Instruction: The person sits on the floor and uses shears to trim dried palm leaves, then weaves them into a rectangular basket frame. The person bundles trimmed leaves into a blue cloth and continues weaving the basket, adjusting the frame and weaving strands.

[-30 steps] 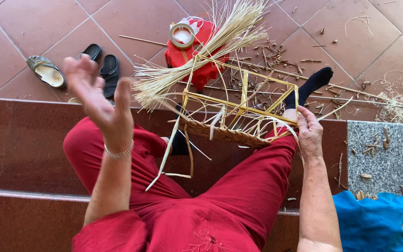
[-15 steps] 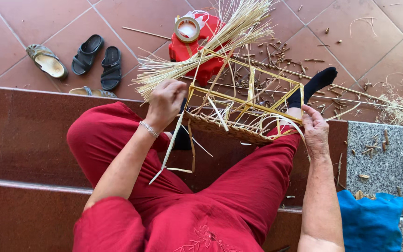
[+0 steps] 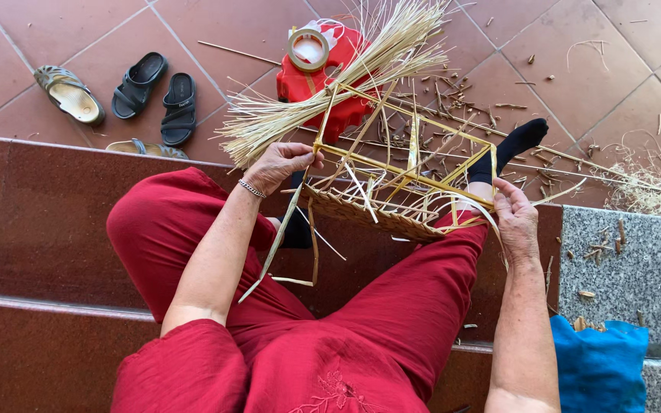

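A half-woven straw basket [image 3: 392, 210] with a square frame of yellow canes rests across my knees, its upright strips sticking out. My left hand [image 3: 281, 164] grips the frame's near left corner where a long loose strip [image 3: 277, 245] hangs down. My right hand [image 3: 516, 218] holds the basket's right edge, fingers closed on the strips there. I sit on dark red stone steps in red trousers, a black-socked foot [image 3: 518, 141] beyond the basket.
A bundle of pale straw [image 3: 330, 92] lies over a red plastic stool [image 3: 323, 76] with a tape roll [image 3: 309, 47] on it. Sandals [image 3: 70, 93] and black slippers [image 3: 158, 95] sit at far left. Straw scraps litter the tiles. A blue cloth [image 3: 598, 363] lies at right.
My left hand came down from raised in the air to the basket's left corner and took hold of it. My right hand stayed on the right edge.
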